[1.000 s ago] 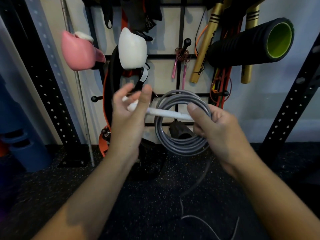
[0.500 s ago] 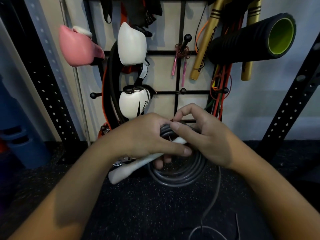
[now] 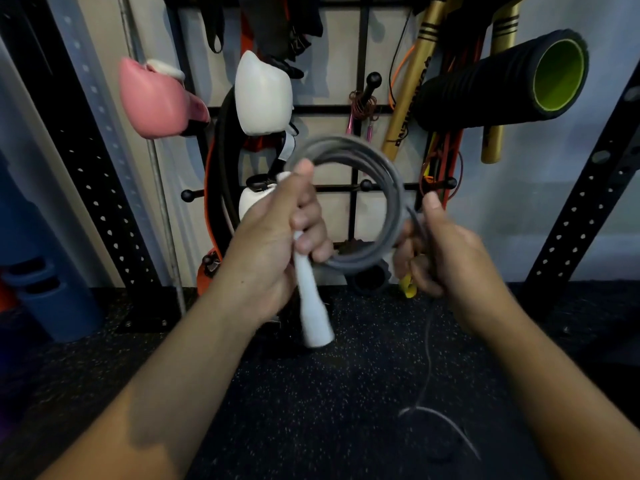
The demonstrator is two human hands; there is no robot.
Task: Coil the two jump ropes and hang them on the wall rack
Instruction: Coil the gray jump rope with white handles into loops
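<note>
Grey jump rope (image 3: 377,209), coiled before the wall rack (image 3: 360,109), has its white handle (image 3: 311,306) gripped by the left hand (image 3: 277,244), right hand (image 3: 446,258) pinching its loops; gold bat (image 3: 408,98) lettering unreadable.

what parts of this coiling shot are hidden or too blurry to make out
- Head view: the upper part of the white plastic jump rope handle is wrapped inside the left hand.
- Where the grey coiled rope meets the right hand is motion-blurred, so the finger grip is unclear.
- The loose grey rope tail fades against the dark speckled floor; no second handle shows.
- The thin pink-handled rope on the black wall rack is too small to detail.
</note>
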